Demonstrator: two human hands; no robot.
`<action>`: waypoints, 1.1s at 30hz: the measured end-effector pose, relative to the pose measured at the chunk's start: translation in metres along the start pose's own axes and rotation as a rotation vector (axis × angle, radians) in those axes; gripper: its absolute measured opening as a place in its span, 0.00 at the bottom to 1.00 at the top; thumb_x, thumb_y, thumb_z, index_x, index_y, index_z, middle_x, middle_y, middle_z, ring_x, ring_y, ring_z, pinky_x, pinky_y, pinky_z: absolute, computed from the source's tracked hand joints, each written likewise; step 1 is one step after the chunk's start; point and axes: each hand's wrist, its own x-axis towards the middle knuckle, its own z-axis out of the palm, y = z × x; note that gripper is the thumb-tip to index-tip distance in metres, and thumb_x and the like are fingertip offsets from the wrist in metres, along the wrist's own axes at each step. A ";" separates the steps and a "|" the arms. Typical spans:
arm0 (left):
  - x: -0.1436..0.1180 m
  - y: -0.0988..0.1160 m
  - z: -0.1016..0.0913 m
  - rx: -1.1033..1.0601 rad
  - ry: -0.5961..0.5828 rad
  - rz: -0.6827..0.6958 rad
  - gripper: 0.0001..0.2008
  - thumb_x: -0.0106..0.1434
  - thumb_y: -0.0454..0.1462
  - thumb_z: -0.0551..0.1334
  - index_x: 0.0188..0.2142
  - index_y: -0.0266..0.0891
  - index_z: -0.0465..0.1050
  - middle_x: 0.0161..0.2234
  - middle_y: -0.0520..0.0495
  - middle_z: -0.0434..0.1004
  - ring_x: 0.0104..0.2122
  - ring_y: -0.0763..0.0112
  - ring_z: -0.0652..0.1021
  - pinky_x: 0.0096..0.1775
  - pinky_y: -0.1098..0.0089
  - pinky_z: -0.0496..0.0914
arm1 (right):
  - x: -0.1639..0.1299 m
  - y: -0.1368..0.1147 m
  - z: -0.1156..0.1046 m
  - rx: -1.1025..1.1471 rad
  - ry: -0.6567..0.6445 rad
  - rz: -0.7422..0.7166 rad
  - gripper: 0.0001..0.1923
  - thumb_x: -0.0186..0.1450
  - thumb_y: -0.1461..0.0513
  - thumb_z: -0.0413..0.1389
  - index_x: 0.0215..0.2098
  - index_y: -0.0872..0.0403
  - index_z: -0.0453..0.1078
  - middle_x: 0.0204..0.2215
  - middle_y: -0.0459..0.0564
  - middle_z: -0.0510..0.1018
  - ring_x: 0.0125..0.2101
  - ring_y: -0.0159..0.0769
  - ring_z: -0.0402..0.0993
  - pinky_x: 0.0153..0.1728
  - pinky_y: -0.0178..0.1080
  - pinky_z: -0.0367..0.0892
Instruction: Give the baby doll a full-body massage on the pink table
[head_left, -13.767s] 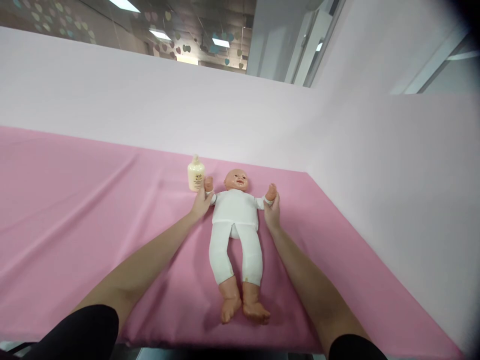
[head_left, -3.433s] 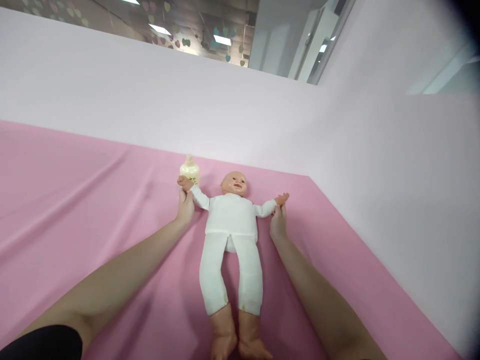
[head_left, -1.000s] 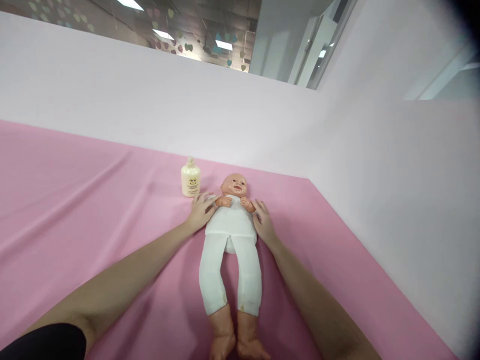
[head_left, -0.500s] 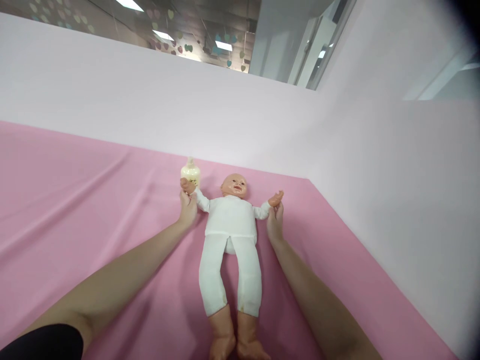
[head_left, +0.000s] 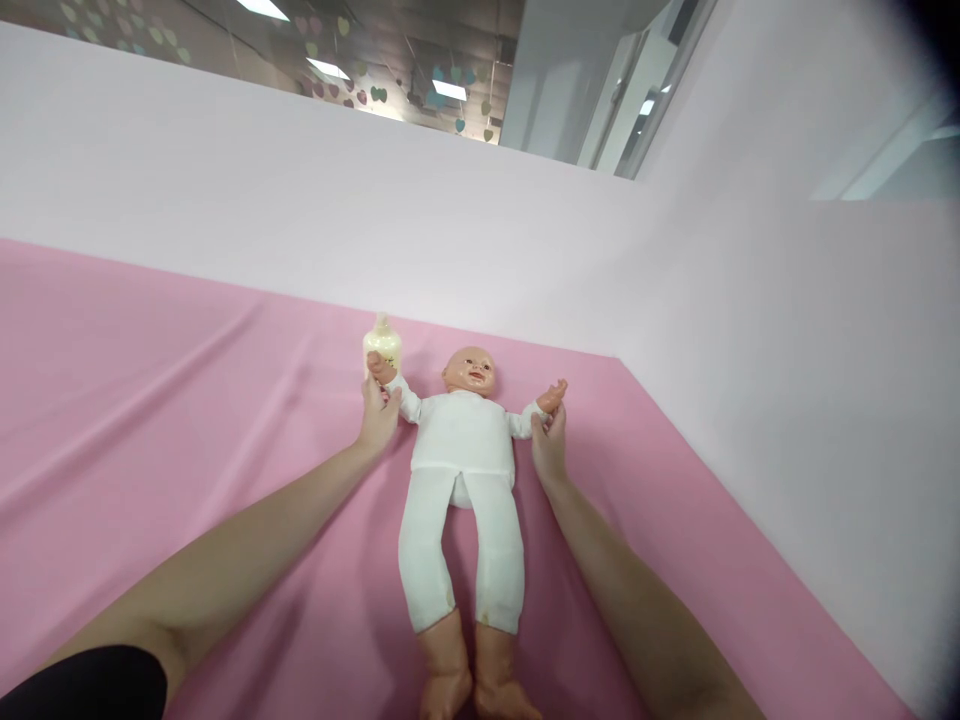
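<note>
A baby doll [head_left: 461,470] in white lies face up on the pink surface [head_left: 187,400]. The left hand [head_left: 377,420] and right hand [head_left: 550,445] each grasp one doll wrist, fingers closed, arms spread. A cream bottle [head_left: 382,345] stands just beyond the left hand.

A doll [head_left: 461,470] lies on its back on the cloth-covered table [head_left: 150,400], head far, feet near. A bottle [head_left: 382,345] stands just left of its head. The left hand [head_left: 377,418] grips one doll wrist, the right hand [head_left: 549,445] the other, arms spread.
</note>
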 end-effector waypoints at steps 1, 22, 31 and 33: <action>-0.002 0.003 0.001 0.048 -0.012 0.030 0.21 0.59 0.40 0.59 0.52 0.44 0.58 0.52 0.42 0.60 0.54 0.61 0.64 0.54 0.60 0.61 | -0.001 -0.004 0.001 -0.018 -0.035 -0.028 0.33 0.62 0.56 0.50 0.63 0.50 0.47 0.62 0.54 0.54 0.60 0.39 0.55 0.57 0.48 0.56; -0.014 0.016 0.009 0.238 -0.303 0.196 0.22 0.64 0.42 0.53 0.56 0.40 0.57 0.53 0.40 0.65 0.52 0.59 0.67 0.55 0.56 0.59 | -0.009 0.002 0.007 -0.173 -0.203 -0.074 0.29 0.64 0.54 0.48 0.62 0.51 0.50 0.59 0.54 0.61 0.59 0.39 0.57 0.59 0.50 0.52; 0.000 0.005 -0.001 -0.124 0.124 -0.188 0.12 0.63 0.40 0.53 0.47 0.47 0.58 0.51 0.46 0.66 0.52 0.65 0.69 0.52 0.61 0.66 | 0.005 0.018 -0.003 0.026 0.154 0.090 0.33 0.62 0.56 0.48 0.63 0.53 0.43 0.64 0.55 0.47 0.63 0.37 0.47 0.61 0.48 0.48; 0.002 0.000 -0.002 -0.155 0.169 -0.240 0.11 0.63 0.39 0.52 0.46 0.46 0.58 0.51 0.45 0.66 0.52 0.63 0.69 0.51 0.60 0.66 | 0.007 0.026 -0.005 0.047 0.194 0.168 0.34 0.62 0.56 0.47 0.63 0.53 0.41 0.64 0.55 0.48 0.62 0.37 0.49 0.61 0.48 0.50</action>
